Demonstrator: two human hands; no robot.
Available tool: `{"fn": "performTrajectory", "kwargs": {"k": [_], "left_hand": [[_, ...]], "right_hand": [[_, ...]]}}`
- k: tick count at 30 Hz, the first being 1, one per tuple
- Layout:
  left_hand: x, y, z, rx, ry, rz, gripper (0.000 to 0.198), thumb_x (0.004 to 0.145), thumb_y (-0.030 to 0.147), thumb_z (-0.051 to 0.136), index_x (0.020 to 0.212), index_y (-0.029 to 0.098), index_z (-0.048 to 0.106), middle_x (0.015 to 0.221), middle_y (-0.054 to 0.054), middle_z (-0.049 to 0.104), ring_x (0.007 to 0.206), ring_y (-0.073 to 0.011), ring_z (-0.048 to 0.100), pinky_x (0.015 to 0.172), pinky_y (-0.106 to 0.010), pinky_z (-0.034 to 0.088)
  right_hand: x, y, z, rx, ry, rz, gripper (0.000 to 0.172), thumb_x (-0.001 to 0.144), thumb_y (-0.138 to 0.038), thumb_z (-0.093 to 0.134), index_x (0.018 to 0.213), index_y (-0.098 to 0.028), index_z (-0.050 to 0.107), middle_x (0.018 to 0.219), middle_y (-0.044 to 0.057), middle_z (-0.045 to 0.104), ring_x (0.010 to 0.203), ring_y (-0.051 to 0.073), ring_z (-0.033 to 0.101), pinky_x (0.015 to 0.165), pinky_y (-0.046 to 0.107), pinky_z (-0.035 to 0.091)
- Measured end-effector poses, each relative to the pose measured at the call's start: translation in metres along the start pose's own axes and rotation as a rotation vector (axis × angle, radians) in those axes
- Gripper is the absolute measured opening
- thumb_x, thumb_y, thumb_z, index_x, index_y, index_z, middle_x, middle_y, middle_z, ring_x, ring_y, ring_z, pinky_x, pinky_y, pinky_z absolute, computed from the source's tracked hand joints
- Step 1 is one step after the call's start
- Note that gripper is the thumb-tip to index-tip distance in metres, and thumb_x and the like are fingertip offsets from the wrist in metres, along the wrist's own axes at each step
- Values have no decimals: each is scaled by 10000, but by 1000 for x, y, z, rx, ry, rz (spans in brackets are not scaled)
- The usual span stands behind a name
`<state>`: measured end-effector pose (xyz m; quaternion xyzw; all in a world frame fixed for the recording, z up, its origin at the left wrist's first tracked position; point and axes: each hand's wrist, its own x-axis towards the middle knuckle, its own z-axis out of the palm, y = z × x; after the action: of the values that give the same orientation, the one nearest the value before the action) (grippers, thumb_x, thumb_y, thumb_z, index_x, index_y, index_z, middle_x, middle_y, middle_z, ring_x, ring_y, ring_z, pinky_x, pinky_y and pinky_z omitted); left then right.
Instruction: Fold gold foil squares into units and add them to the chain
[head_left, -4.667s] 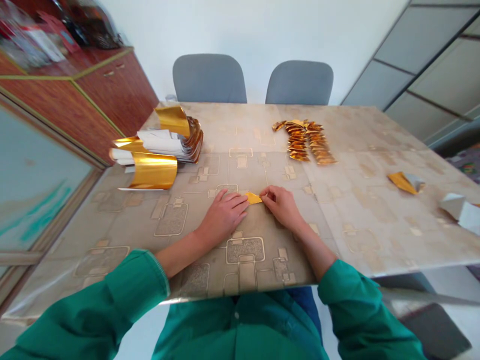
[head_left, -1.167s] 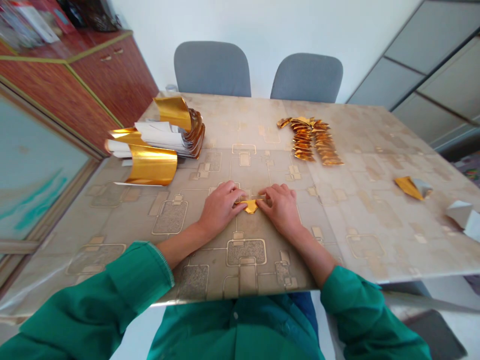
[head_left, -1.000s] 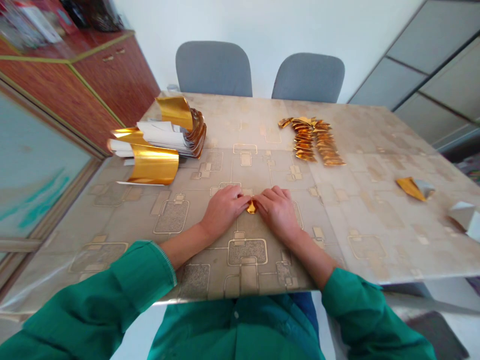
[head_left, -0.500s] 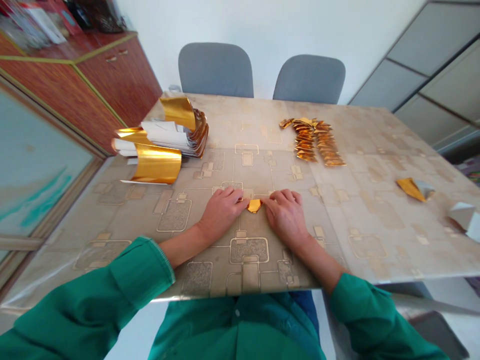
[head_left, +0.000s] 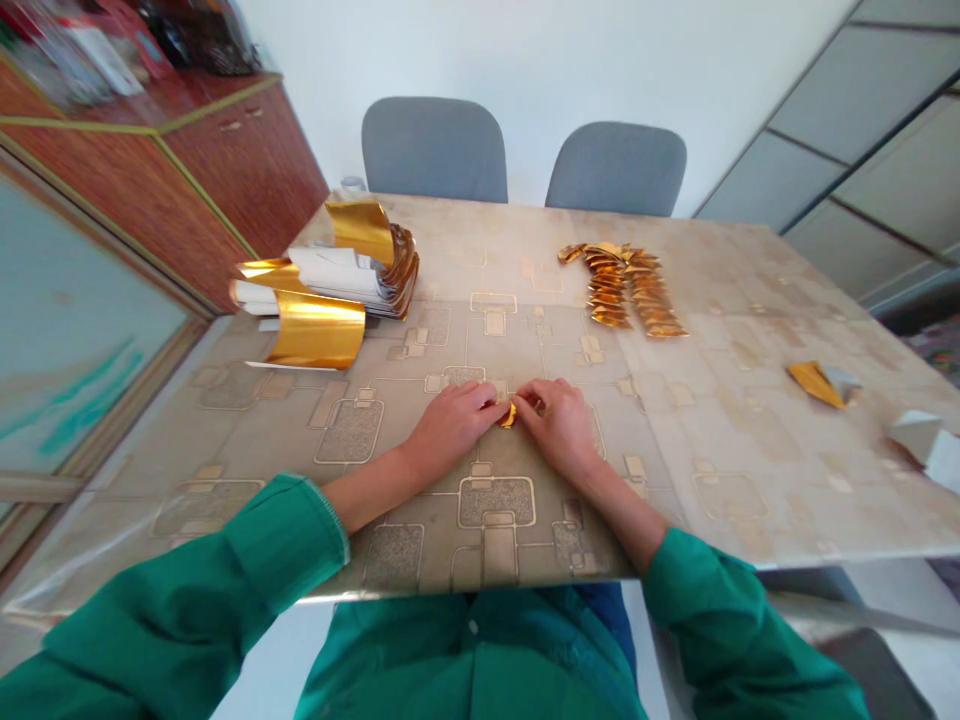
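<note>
A small folded piece of gold foil paper (head_left: 508, 415) lies on the patterned table top (head_left: 720, 480), pinched narrow between my hands. My left hand (head_left: 457, 425) rests on the table with its fingertips against the piece's left side. My right hand (head_left: 559, 425) holds its right side, with the fingers curled over it, so much of the piece is hidden. Farther off stand a stack of gold-and-white paper sheets (head_left: 322, 300) and a row of several folded gold pieces (head_left: 622, 285).
A gold-and-white folded piece (head_left: 819, 385) and white paper pieces (head_left: 922, 445) lie at the table's right. Two grey chairs (head_left: 435, 150) stand behind the table. A wooden cabinet (head_left: 240, 170) stands at the left.
My hands have moved closer together. The gold piece, lying flat and wider half a second ago, is now narrower, folded or turned between my fingers.
</note>
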<state>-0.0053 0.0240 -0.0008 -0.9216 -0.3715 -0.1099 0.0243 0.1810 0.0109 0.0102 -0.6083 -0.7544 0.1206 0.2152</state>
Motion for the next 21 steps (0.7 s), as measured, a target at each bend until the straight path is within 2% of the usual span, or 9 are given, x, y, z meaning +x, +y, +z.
{"fn": "performTrajectory", "kwargs": {"k": [3, 9, 17, 21], "left_hand": [[-1, 0, 1, 4, 6, -7, 278, 1042, 267, 428, 1073, 198, 695, 937, -37, 620, 904, -192, 547, 744, -291, 389], [-3, 4, -1, 3, -16, -41, 262, 1032, 233, 440, 1045, 193, 698, 951, -45, 631, 887, -196, 556, 729, -294, 388], [-13, 6, -7, 22, 38, -125, 200, 981, 191, 520, 1029, 206, 714, 959, -63, 630, 883, -199, 565, 706, -301, 397], [-22, 4, -13, -1, 74, -121, 203, 967, 200, 538, 1075, 217, 709, 971, -68, 632, 881, -207, 561, 703, -309, 398]], "right_hand": [[10, 0, 3, 33, -57, 120, 147, 901, -282, 617, 775, -212, 647, 751, 6, 685, 744, 176, 569, 686, 299, 304], [11, -7, 6, -95, -65, 137, 160, 916, -308, 598, 791, -221, 647, 807, 22, 693, 853, 213, 572, 724, 321, 267], [7, 2, 3, -29, -48, 153, 144, 928, -304, 584, 830, -221, 649, 808, 16, 684, 859, 205, 561, 748, 320, 274], [7, 3, 2, -8, -52, 145, 153, 924, -299, 582, 808, -220, 644, 805, 14, 681, 844, 202, 564, 736, 323, 279]]}}
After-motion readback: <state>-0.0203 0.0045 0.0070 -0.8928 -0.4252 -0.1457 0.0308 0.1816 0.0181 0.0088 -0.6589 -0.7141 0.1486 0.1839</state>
